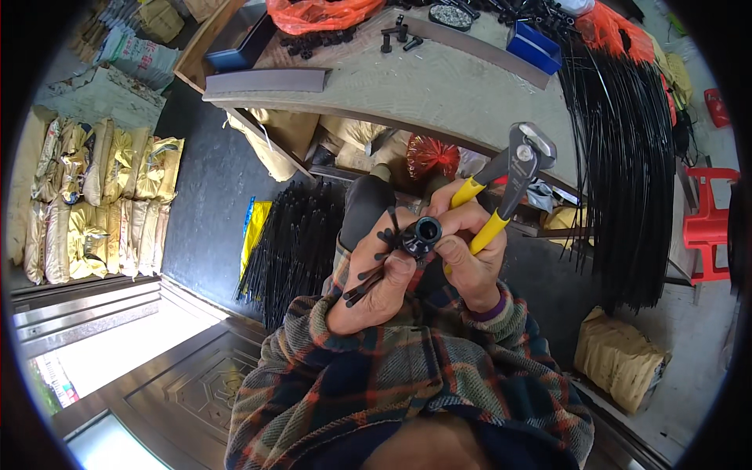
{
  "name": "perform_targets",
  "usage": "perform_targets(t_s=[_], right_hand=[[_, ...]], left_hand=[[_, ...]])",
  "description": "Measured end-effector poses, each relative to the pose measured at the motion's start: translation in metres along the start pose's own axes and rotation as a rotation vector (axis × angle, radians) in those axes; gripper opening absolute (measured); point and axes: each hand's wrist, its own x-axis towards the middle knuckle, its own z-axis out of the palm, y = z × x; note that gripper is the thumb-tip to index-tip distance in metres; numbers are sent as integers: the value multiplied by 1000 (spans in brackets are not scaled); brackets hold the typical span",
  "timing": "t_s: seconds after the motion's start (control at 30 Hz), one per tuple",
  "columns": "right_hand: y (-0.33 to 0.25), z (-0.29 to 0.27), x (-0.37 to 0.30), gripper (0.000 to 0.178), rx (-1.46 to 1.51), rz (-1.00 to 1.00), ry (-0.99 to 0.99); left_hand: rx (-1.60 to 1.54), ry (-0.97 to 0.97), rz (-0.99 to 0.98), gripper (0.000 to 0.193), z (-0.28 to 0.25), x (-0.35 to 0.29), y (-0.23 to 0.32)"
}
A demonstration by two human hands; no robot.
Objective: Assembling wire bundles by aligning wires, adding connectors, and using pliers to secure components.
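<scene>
My left hand (374,294) is closed round a short black tubular fitting (427,229), its round hollow end facing up. Several thin black rods with blunt ends (359,291) stick out between the same fingers. Close against it, my right hand (476,270) is wrapped round the yellow handles of end-cutting pincers (511,192). Their dark steel head points up and away, over the bench's near edge. The thumb and forefinger of this hand also touch the fitting's side. Where the rods meet the fitting is hidden by my fingers.
Ahead stands a workbench (345,100) with loose black fittings (386,41), a blue bin (534,47) and orange bags (325,14). Long black rods (619,172) hang off its right side; another rod bundle (288,251) stands by my left leg. A red stool (709,227) is at right.
</scene>
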Motion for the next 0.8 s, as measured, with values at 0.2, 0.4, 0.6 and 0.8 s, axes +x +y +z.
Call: perform_targets(t_s=[0.2, 0.4, 0.6, 0.8], right_hand=[[-11, -4, 3, 19, -67, -10, -35], [-6, -2, 4, 19, -5, 64, 2], [-4, -5, 5, 17, -82, -10, -44], [-6, -14, 9, 10, -322, -76, -5]], left_hand=[[-55, -33, -45, 49, -3, -4, -2], [26, -20, -35, 50, -5, -1, -1], [-36, -34, -41, 53, -4, 0, 0], [-135, -11, -36, 51, -5, -3, -9]])
